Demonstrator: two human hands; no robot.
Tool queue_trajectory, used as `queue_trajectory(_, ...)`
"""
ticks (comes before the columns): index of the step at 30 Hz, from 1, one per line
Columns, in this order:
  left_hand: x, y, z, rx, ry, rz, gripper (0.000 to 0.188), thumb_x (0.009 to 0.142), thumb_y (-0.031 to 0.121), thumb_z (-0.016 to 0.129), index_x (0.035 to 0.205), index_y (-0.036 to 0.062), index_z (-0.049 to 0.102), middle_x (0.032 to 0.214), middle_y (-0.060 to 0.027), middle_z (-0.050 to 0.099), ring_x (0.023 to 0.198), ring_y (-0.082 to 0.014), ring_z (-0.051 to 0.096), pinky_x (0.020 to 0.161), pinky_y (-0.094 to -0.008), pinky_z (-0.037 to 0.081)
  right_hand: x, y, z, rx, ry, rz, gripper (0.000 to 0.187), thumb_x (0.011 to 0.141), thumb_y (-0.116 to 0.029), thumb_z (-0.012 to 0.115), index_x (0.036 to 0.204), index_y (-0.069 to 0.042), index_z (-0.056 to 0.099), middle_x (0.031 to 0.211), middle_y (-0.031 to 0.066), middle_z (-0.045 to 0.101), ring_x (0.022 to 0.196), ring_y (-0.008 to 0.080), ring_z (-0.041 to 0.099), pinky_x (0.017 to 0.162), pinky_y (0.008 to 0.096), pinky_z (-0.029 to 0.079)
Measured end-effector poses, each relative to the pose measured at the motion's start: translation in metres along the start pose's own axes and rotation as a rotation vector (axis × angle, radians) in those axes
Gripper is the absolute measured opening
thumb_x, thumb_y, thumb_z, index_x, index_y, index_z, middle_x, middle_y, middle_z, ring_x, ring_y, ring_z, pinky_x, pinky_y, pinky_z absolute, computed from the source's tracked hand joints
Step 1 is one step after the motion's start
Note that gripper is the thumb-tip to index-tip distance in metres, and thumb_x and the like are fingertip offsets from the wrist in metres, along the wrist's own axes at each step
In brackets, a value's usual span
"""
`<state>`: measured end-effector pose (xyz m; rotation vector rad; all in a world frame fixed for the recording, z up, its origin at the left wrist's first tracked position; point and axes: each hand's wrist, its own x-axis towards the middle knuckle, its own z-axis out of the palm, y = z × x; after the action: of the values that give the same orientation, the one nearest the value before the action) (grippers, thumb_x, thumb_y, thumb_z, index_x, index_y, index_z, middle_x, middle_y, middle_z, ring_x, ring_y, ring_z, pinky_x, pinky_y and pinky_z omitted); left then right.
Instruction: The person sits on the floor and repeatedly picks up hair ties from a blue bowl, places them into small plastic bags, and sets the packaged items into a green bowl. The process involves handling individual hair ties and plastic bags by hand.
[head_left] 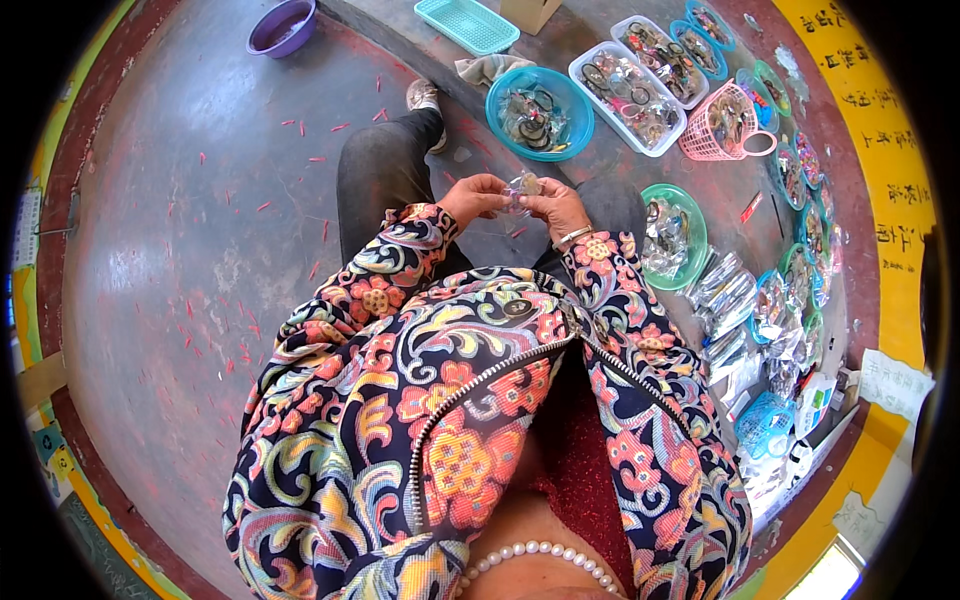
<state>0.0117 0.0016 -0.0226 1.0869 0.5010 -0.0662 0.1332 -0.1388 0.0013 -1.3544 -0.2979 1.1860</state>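
My left hand (474,198) and my right hand (558,208) meet in front of me, above my lap. Between them is a small clear plastic packet (522,190), pinched by the fingertips of both. What lies inside the packet is too small to make out. Just beyond the hands stands a round blue basin (492,118) that holds bagged items, some of them dark rings. To the right of my right hand, a green round tray (697,215) carries more clear packets.
Two white trays (660,147) of packets and a pink basket (698,148) stand at far right. Silvery packets (722,290) pile up beside small baskets along the right wall. A teal basket (470,28) and a purple basin (256,42) are farther off. Red scraps dot the grey floor (150,230).
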Motion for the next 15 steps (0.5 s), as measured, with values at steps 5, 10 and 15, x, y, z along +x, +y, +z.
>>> queue_trajectory(5,-0.005,0.008,0.003,0.063,-0.003,-0.139,0.019,0.073,0.015,0.063,0.087,0.0044,0.056,0.073,-0.0028,0.059,0.059,-0.008,0.05,0.051,-0.0205,0.037,0.0,-0.002,0.002,-0.009,0.047,0.006,0.022,0.068,-0.011,0.066,0.088,-0.007,0.057,0.079,-0.0011,0.061,0.066,0.0065,0.054,0.058,0.0206,0.039)
queue_trajectory(10,-0.013,0.021,0.006,0.054,0.038,-0.171,0.016,0.07,0.013,0.066,0.08,0.0041,0.056,0.064,-0.0006,0.055,0.052,-0.0076,0.049,0.041,-0.0183,0.034,-0.003,-0.008,0.004,-0.097,0.084,0.071,0.021,0.068,-0.013,0.067,0.087,-0.008,0.058,0.079,-0.002,0.061,0.066,0.0061,0.054,0.057,0.0207,0.038)
queue_trajectory(15,-0.009,0.011,0.007,0.071,0.086,-0.133,0.014,0.066,0.006,0.068,0.072,0.0036,0.055,0.065,0.0,0.053,0.054,-0.0075,0.049,0.044,-0.0178,0.039,-0.003,-0.008,0.005,-0.16,0.031,0.032,0.018,0.07,-0.015,0.066,0.084,-0.006,0.059,0.073,-0.0018,0.06,0.062,0.0057,0.053,0.053,0.0186,0.036)
